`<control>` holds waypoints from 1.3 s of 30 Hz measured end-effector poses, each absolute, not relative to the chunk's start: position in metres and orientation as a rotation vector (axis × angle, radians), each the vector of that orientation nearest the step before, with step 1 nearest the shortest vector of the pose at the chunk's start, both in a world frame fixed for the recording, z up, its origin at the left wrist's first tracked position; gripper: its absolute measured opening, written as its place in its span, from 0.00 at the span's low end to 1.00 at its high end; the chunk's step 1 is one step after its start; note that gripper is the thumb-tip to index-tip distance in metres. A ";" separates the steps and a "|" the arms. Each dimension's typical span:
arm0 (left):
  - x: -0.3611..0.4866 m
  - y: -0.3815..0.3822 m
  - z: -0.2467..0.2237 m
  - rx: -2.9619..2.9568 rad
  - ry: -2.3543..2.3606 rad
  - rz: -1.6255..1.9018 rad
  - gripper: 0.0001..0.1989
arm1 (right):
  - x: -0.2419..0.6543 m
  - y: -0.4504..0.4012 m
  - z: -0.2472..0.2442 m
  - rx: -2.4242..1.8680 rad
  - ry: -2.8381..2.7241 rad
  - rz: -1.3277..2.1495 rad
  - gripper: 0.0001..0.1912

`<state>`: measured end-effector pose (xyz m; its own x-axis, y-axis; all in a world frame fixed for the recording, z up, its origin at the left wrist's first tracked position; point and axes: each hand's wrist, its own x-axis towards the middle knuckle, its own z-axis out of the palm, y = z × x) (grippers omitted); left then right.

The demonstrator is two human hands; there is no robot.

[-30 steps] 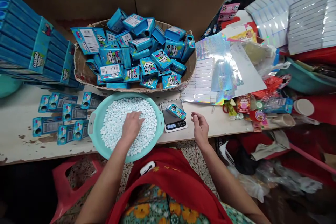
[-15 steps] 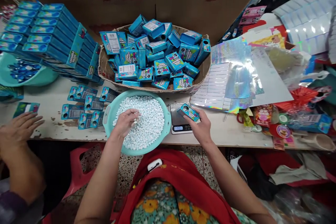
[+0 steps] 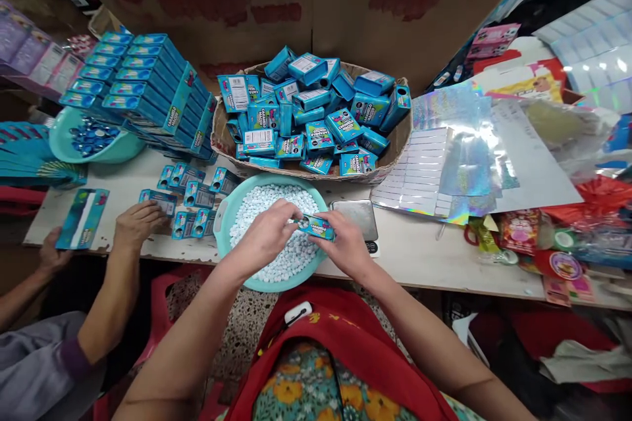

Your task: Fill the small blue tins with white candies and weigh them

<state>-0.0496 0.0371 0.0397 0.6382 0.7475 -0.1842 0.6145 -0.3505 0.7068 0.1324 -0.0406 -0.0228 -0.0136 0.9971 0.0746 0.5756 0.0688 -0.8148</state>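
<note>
My right hand (image 3: 345, 243) grips a small blue candy box (image 3: 320, 227), tilted over the right side of a teal bowl (image 3: 228, 207). The box has a round hole at its left end. My left hand (image 3: 269, 237) is pinched at that hole, on small white candies largely hidden by the fingers. Many white candies (image 3: 289, 263) fill the bowl below both hands. Just right of my right hand lies a digital scale (image 3: 363, 214) with a bare metal plate; its display is covered.
Behind the bowl, a cardboard tray (image 3: 395, 161) is heaped with blue boxes. At left a co-worker's hand (image 3: 141, 220) touches a blue box; the other holds a blue display carton (image 3: 83, 218). Stacked cartons (image 3: 153, 85) stand behind. Holographic sheets (image 3: 459, 151) lie at right.
My left hand rose from the candies to the box's hole. My right hand brought the box left from above the scale to over the bowl. The co-worker's hand reached a box. The view shifted left.
</note>
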 end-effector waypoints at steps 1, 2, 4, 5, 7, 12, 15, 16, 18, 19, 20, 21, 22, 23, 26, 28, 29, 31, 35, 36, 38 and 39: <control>-0.048 0.037 0.039 2.138 1.034 0.171 0.09 | 0.130 -0.040 -0.025 -1.592 -1.680 0.803 0.18; -0.047 0.037 0.037 2.174 1.016 0.142 0.11 | 0.128 -0.039 -0.026 -1.598 -1.686 0.812 0.18; -0.047 0.038 0.030 2.201 0.997 0.140 0.14 | 0.125 -0.038 -0.029 -1.608 -1.693 0.823 0.18; -0.047 0.038 0.027 2.199 0.997 0.159 0.14 | 0.124 -0.037 -0.029 -1.612 -1.693 0.827 0.18; -0.047 0.039 0.025 2.175 1.001 0.198 0.13 | 0.123 -0.037 -0.030 -1.619 -1.682 0.835 0.18; -0.055 0.041 0.019 1.942 1.116 0.360 0.06 | 0.122 -0.036 -0.027 -1.605 -1.607 0.894 0.18; -0.072 0.039 0.004 1.836 1.272 0.415 0.09 | 0.126 -0.039 -0.021 -1.536 -1.520 0.942 0.19; -0.078 0.038 -0.001 1.857 1.327 0.403 0.12 | 0.128 -0.040 -0.020 -1.523 -1.479 0.944 0.20; -0.085 0.032 -0.010 1.938 1.370 0.380 0.20 | 0.129 -0.039 -0.017 -1.519 -1.422 0.923 0.19; -0.085 0.029 -0.012 1.975 1.344 0.383 0.25 | 0.129 -0.038 -0.017 -1.525 -1.416 0.906 0.19; -0.085 0.026 -0.012 2.007 1.287 0.395 0.28 | 0.127 -0.035 -0.017 -1.525 -1.425 0.892 0.19; -0.082 0.023 -0.011 2.030 1.209 0.404 0.29 | 0.124 -0.032 -0.017 -1.515 -1.449 0.888 0.19; -0.080 0.020 -0.010 2.047 1.132 0.407 0.29 | 0.121 -0.028 -0.017 -1.497 -1.478 0.894 0.19; -0.077 0.018 -0.007 2.055 1.085 0.415 0.29 | 0.118 -0.024 -0.018 -1.473 -1.505 0.907 0.20; -0.074 0.016 -0.004 1.955 1.155 0.484 0.31 | 0.110 -0.012 -0.021 -1.404 -1.556 0.927 0.22; -0.077 0.017 -0.005 1.841 1.227 0.534 0.34 | 0.107 -0.006 -0.024 -1.401 -1.571 0.908 0.22; -0.079 0.018 -0.006 1.817 1.235 0.549 0.34 | 0.105 -0.004 -0.025 -1.406 -1.578 0.895 0.22; -0.083 0.021 -0.007 1.864 1.219 0.568 0.30 | 0.101 -0.003 -0.025 -1.402 -1.622 0.892 0.21; -0.092 0.021 -0.001 2.022 1.241 0.585 0.17 | 0.099 0.009 -0.015 -1.314 -1.726 1.057 0.21; -0.098 0.018 0.002 2.018 1.297 0.600 0.14 | 0.103 0.018 -0.012 -1.314 -1.715 1.063 0.22; -0.116 0.005 0.008 1.955 1.504 0.654 0.14 | 0.120 0.047 -0.010 -1.395 -1.635 0.914 0.21; -0.129 -0.003 0.011 1.896 1.654 0.676 0.14 | 0.132 0.067 -0.013 -1.491 -1.570 0.739 0.21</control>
<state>-0.1293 -0.0033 0.0115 0.1250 0.9918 0.0263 0.7267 -0.1096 0.6781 0.1324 0.0673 -0.0130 0.0468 0.9846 0.1684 0.4981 0.1231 -0.8583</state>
